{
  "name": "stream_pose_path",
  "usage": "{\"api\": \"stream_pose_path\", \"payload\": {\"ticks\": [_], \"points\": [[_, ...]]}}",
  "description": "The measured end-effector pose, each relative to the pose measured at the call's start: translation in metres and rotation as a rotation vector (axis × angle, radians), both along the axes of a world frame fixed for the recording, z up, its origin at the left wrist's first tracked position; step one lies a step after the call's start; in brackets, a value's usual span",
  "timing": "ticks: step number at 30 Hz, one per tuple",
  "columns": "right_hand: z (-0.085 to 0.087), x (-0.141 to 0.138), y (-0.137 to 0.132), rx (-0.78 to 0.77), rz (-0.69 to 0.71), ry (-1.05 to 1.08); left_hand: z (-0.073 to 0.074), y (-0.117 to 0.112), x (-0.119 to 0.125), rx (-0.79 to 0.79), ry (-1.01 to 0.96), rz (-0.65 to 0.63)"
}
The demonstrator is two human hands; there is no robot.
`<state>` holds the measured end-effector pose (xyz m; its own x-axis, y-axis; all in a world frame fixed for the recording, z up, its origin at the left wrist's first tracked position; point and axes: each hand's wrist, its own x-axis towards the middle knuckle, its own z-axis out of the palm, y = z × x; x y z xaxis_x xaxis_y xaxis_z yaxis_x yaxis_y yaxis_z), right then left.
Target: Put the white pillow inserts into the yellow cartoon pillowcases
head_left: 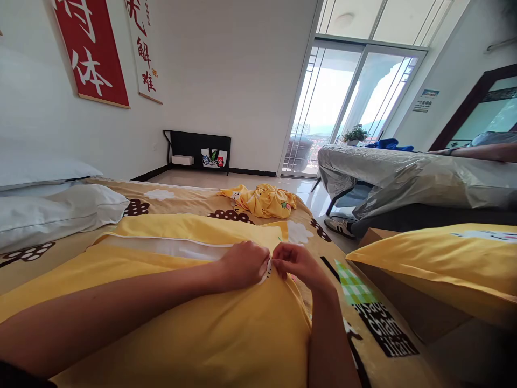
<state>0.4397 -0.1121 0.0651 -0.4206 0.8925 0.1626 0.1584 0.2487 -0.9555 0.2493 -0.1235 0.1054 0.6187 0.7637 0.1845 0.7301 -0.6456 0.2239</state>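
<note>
A pillow in a yellow pillowcase point(194, 323) lies on the bed in front of me. A strip of the white pillow point(161, 247) shows through the case's open edge. My left hand point(244, 264) is closed, pinching the fabric at the right end of that opening. Right beside it, my right hand point(297, 261) is also closed in a pinch on the same edge, perhaps on a zipper pull too small to make out. The two hands nearly touch.
A crumpled yellow pillowcase point(262, 199) lies at the bed's far end. White pillows point(52, 207) are stacked at the left. Another yellow pillow point(440, 258) sits on a surface to my right. A person in grey trousers point(404, 178) sits beyond it.
</note>
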Motion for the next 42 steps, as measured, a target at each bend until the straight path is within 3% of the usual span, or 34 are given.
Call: {"api": "stream_pose_path", "payload": {"ticks": [6, 11, 19, 22, 24, 26, 31, 35, 38, 42], "points": [[0.003, -0.011, -0.004, 0.136, -0.097, -0.263, 0.015, 0.004, 0.006, -0.056, 0.008, 0.081], [0.0, -0.016, -0.007, 0.303, -0.183, -0.462, 0.014, 0.011, 0.004, -0.169, -0.098, 0.101], [-0.004, -0.014, -0.001, 0.215, -0.073, -0.279, 0.011, 0.01, -0.009, -0.319, -0.267, 0.16], [-0.006, -0.01, 0.005, 0.146, -0.034, -0.16, 0.014, 0.012, -0.009, -0.428, -0.343, 0.159], [-0.006, -0.007, 0.006, 0.188, -0.053, -0.153, 0.016, 0.014, -0.009, -0.515, -0.362, 0.149], [-0.005, -0.008, 0.003, 0.338, -0.116, -0.207, 0.018, 0.016, -0.009, -0.531, -0.307, 0.124], [-0.008, -0.024, -0.017, 0.799, -0.331, -0.372, 0.021, 0.015, -0.008, -0.251, -0.06, 0.04], [-0.018, -0.036, -0.026, 1.169, -0.474, -0.548, 0.022, 0.01, -0.009, -0.166, -0.011, 0.039], [-0.023, -0.037, -0.031, 1.41, -0.494, -0.751, 0.021, 0.008, -0.011, -0.142, -0.006, 0.056], [-0.027, -0.029, -0.036, 1.581, -0.371, -0.88, 0.016, 0.009, -0.012, -0.15, -0.031, 0.096]]}}
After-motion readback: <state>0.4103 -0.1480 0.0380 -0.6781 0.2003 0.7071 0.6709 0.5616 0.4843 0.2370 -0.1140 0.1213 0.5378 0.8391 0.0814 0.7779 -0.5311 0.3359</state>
